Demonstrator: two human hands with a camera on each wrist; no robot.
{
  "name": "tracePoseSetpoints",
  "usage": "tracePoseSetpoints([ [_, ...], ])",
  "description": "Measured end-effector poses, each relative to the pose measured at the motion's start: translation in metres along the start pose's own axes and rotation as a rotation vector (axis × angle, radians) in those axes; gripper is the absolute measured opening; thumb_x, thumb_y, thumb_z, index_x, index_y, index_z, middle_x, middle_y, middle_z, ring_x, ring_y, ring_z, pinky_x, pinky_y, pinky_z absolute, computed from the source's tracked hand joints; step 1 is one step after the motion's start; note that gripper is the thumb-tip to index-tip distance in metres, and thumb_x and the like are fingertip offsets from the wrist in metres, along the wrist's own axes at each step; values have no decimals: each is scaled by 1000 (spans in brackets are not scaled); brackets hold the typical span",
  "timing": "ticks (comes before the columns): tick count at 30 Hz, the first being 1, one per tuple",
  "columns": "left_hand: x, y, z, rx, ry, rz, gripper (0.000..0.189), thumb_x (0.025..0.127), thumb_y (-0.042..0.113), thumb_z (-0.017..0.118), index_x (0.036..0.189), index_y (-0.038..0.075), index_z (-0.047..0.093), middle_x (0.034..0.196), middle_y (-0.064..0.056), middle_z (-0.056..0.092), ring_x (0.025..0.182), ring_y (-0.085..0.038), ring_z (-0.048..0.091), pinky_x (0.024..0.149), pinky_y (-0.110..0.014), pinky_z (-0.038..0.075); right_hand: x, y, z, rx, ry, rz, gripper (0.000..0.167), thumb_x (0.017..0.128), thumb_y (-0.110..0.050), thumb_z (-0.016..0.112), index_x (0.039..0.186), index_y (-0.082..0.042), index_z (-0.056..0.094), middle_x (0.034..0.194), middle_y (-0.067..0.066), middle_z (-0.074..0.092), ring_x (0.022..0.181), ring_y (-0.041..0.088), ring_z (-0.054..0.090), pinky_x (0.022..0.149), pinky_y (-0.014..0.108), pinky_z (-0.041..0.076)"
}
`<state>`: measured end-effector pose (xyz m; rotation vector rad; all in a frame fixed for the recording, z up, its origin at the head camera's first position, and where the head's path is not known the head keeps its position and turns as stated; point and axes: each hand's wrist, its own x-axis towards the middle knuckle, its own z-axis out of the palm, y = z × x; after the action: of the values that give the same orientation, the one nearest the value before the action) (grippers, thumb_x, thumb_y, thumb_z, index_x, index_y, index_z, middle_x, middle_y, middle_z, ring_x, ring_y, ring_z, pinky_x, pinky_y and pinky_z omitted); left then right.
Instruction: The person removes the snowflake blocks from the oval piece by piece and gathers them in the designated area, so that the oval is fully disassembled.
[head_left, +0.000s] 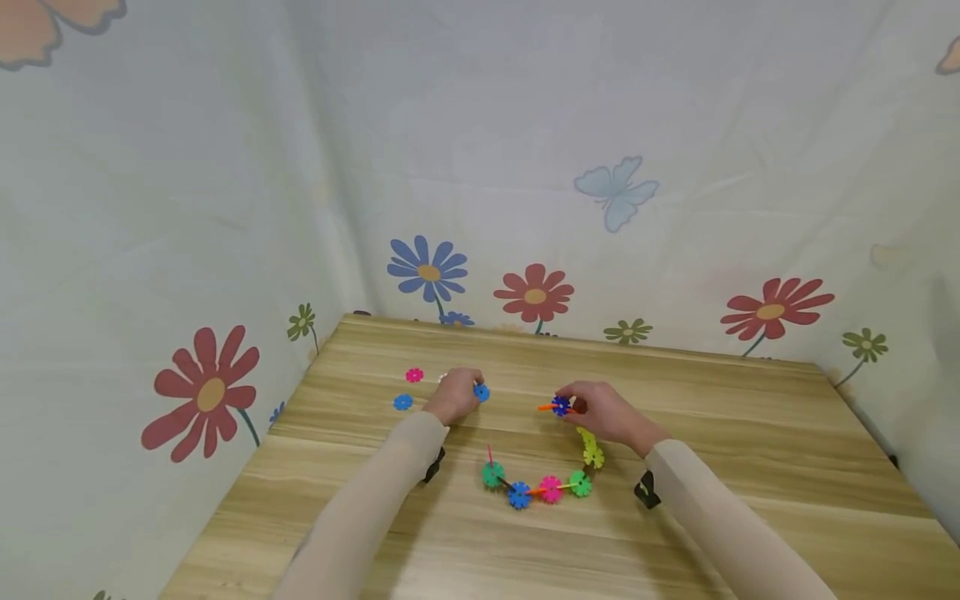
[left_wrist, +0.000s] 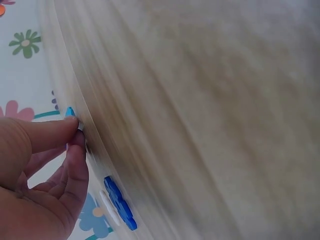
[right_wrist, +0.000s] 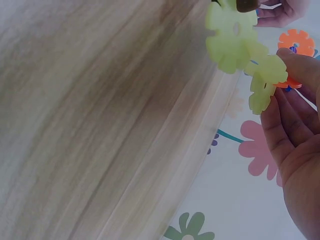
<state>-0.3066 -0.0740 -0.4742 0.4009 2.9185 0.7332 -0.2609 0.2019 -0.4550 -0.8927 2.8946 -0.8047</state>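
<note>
My left hand (head_left: 459,395) pinches a light blue snowflake disc (head_left: 482,392) between thumb and fingertips. In the left wrist view only the edge of that blue disc (left_wrist: 70,111) shows past the thumb. To its right, my right hand (head_left: 603,410) holds a short string of interlocked snowflake discs, a dark blue one (head_left: 561,406) between orange ones (right_wrist: 296,42). In front of the hands a curved chain of interlocked discs lies on the table, running from a teal disc (head_left: 492,475) through blue, pink and green to yellow discs (head_left: 593,456) below the right hand.
Left of the left hand lie a loose pink disc (head_left: 414,375) and a blue disc (head_left: 402,402). A white disc (left_wrist: 109,207) is beside a dark blue one in the left wrist view. Flower-printed cloth (head_left: 480,167) hangs behind the wooden table (head_left: 735,400).
</note>
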Motion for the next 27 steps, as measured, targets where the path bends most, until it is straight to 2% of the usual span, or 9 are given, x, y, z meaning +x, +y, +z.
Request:
tracePoseSetpoints([
  [11, -2, 4, -3, -18, -20, -4, 42, 85, -5, 60, 126, 1, 57, 126, -15, 57, 117, -30, 52, 94, -40, 44, 1, 2, 1, -6, -8, 1, 32, 83, -12, 73, 114, -7, 65, 94, -2, 63, 72, 7, 55, 65, 25, 49],
  [14, -3, 6, -4, -31, -21, 17, 40, 85, -3, 61, 125, 1, 57, 123, -15, 58, 114, -29, 54, 92, -40, 45, 1, 1, 1, -2, -7, -2, 32, 83, -12, 73, 114, -7, 65, 93, -2, 63, 72, 8, 54, 64, 25, 49],
  [17, -6, 9, -4, -82, -25, 57, 34, 85, 0, 62, 120, 1, 59, 113, -14, 61, 104, -27, 57, 86, -39, 48, 1, 0, 1, 1, -10, 0, 32, 83, -12, 73, 114, -7, 65, 92, -3, 63, 72, 8, 54, 64, 25, 49],
  [24, -17, 27, -3, -188, -45, 155, 22, 86, 6, 66, 107, 0, 64, 101, -11, 63, 94, -22, 58, 81, -36, 48, 2, -3, 0, 0, -19, 11, 32, 83, -12, 73, 114, -7, 65, 93, -3, 63, 72, 9, 54, 65, 25, 49],
  [27, -20, 34, -1, -231, -68, 169, 20, 86, 7, 67, 104, 0, 64, 98, -9, 64, 91, -21, 59, 79, -34, 49, 4, -5, 0, -2, -19, 16, 32, 83, -12, 73, 114, -8, 65, 93, -4, 63, 72, 9, 54, 66, 26, 49],
])
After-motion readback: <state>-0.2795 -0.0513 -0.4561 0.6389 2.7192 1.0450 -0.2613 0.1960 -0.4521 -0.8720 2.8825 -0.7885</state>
